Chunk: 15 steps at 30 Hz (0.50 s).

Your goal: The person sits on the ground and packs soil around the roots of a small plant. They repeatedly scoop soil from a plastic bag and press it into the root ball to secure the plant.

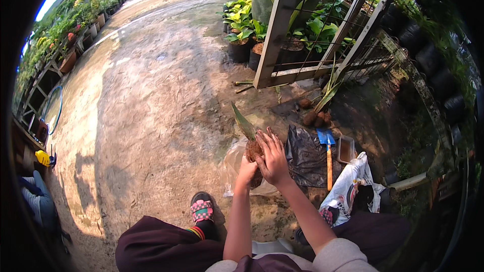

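Observation:
Between my hands is a brown fibrous root ball (254,150) with a pointed green leaf (243,121) rising from it. My left hand (247,173) grips it from the near left side. Flat against its right side lies my right hand (271,158), fingers extended and dark with soil. Below them a clear plastic bag (231,166) is spread on the ground. To the right are a black plastic sheet or bag (302,155) and a hand trowel (329,158) with blue blade and wooden handle. The ball's underside is mostly hidden by my hands.
A clear plastic tub (345,149) with brown contents stands beside the trowel, near a white printed sack (349,187). Farther off lie several brown fibre balls (317,118), one with long leaves. A metal mesh gate (278,26) and potted plants (240,47) stand beyond.

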### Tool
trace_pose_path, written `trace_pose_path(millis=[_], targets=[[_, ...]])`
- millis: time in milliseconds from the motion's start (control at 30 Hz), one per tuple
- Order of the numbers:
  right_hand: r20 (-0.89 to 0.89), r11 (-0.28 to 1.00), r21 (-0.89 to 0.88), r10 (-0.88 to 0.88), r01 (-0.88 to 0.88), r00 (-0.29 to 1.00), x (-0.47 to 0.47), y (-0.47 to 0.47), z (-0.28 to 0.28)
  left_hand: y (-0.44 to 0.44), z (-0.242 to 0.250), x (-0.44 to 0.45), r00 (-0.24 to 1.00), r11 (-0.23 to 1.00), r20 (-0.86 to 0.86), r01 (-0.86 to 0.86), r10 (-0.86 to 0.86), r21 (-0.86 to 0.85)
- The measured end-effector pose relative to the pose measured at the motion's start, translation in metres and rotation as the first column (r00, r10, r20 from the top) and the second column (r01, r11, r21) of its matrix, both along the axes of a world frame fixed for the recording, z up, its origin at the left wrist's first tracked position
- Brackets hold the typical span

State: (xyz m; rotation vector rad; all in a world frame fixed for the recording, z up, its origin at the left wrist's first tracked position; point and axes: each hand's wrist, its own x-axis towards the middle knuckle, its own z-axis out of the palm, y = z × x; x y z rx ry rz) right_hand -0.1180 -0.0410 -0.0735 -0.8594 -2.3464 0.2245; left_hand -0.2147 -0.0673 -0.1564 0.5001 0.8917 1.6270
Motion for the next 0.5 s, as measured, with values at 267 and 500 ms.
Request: trace_pose_path(millis=[267,500], targets=[[-0.401,0.775,-0.604,-0.094,-0.186,0.911,-0.005,0.003,-0.035,-0.016,0.009,-0.009,0.989,0.998,0.144,-0.027,0.035,-0.057],[-0.748,0.623,-0.636,-0.354,-0.455,0.561,-0.013,0.005,-0.059,-0.013,0.024,0.004,0.959,0.999,0.283,0.025,-0.012,-0.043]])
